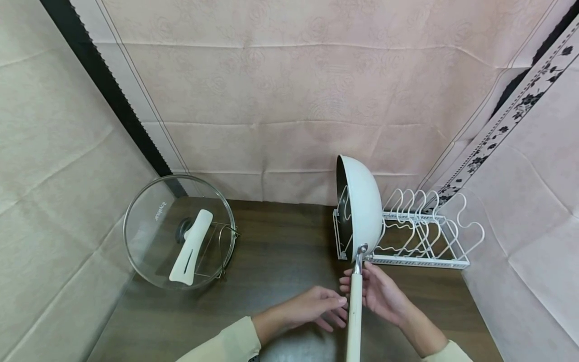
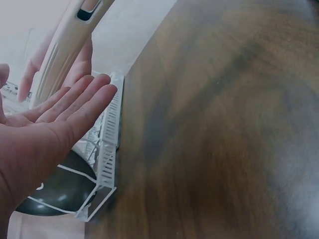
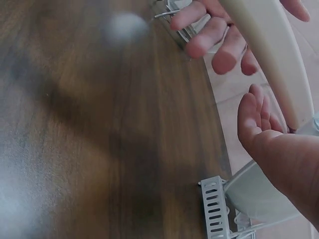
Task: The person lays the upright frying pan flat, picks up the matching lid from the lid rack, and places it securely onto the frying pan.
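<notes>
A white pan (image 1: 367, 203) with a dark inside stands on its edge in the left end of a white wire dish rack (image 1: 418, 261). Its long cream handle (image 1: 355, 317) points toward me. Left of that handle is my left hand (image 1: 316, 306), its fingers extended and loose. My right hand (image 1: 382, 294) lies on the other side, fingers relaxed and partly behind the handle. Neither hand grips it; whether any finger touches it I cannot tell. The left wrist view shows the left palm (image 2: 45, 139) beneath the handle. In the right wrist view the right fingers (image 3: 254, 114) are beside it.
At the left, a glass lid (image 1: 151, 241) with a white handle (image 1: 192, 246) leans on a small wire stand (image 1: 221, 234). The dark wooden table (image 1: 280, 251) ends at a cloth-covered back wall (image 1: 294, 100). Similar cloth hangs on both sides.
</notes>
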`<move>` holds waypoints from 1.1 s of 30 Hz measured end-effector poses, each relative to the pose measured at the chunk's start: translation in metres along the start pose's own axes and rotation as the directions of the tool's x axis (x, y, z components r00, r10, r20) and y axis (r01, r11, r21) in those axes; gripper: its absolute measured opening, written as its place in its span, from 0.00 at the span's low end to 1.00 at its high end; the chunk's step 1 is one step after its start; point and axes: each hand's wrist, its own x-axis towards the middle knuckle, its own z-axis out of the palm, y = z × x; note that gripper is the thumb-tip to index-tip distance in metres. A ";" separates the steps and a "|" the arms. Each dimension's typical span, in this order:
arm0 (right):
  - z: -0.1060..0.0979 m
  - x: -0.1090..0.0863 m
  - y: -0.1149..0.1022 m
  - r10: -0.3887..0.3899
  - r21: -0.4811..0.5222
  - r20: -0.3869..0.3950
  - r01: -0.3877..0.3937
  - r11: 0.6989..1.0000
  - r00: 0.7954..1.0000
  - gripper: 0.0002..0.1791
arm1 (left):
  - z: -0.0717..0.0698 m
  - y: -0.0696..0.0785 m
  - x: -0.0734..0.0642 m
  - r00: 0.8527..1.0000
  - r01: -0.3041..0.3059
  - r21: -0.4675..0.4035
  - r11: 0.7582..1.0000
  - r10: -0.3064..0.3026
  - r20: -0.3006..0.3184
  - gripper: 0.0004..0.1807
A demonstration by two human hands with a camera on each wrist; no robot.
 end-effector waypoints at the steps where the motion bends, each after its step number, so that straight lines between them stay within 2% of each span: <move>1: 0.000 0.001 0.001 -0.001 0.009 0.006 0.000 1.000 1.000 0.31 | 0.001 -0.001 0.001 1.000 0.008 -0.025 1.000 -0.008 -0.004 0.24; 7: 0.002 0.004 0.006 -0.017 0.064 0.027 0.015 0.998 0.999 0.31 | 0.007 -0.007 0.006 0.997 0.064 -0.151 0.986 -0.071 -0.039 0.24; 11: 0.003 0.005 0.007 -0.023 0.085 0.036 0.020 0.996 0.999 0.31 | 0.011 -0.008 0.008 0.993 0.100 -0.170 0.980 -0.109 -0.045 0.24; 14: 0.004 0.007 0.007 -0.018 0.097 0.037 0.014 0.995 0.999 0.31 | 0.013 -0.009 0.010 0.993 0.114 -0.193 0.974 -0.120 -0.020 0.24; 20: 0.006 0.010 0.007 0.009 0.116 0.057 -0.016 0.993 0.998 0.32 | 0.016 -0.013 0.013 0.992 0.117 -0.253 0.960 -0.104 0.067 0.23; 26: 0.006 0.012 0.008 0.027 0.118 0.065 -0.035 0.992 0.998 0.32 | 0.021 -0.018 0.014 0.981 0.173 -0.291 0.941 -0.137 0.139 0.24; 33: 0.008 0.014 0.008 0.052 0.130 0.052 -0.058 0.990 0.997 0.33 | 0.026 -0.024 0.015 0.970 0.216 -0.324 0.921 -0.165 0.177 0.32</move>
